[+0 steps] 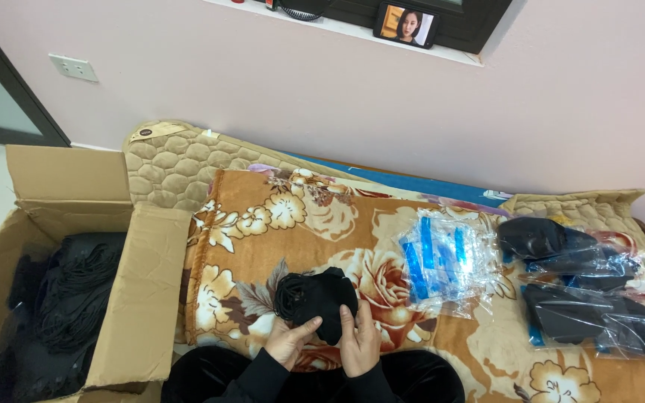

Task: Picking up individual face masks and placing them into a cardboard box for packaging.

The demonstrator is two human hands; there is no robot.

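A bundle of black fabric masks with elastic loops (316, 297) rests on the flowered orange blanket (263, 224) just in front of me. My left hand (290, 342) holds its lower left edge, fingers curled under it. My right hand (358, 339) grips the lower right edge, thumb on top. To the right lies a pile of empty clear plastic bags with blue strips (442, 261). Further right are several clear bags filled with black items (587, 295).
An open cardboard box (139, 298) stands at my left, filled with more black masks (61, 306). A beige quilted mat (173, 164) lies under the blanket against the pink wall. A small screen (407, 25) sits on the window ledge above.
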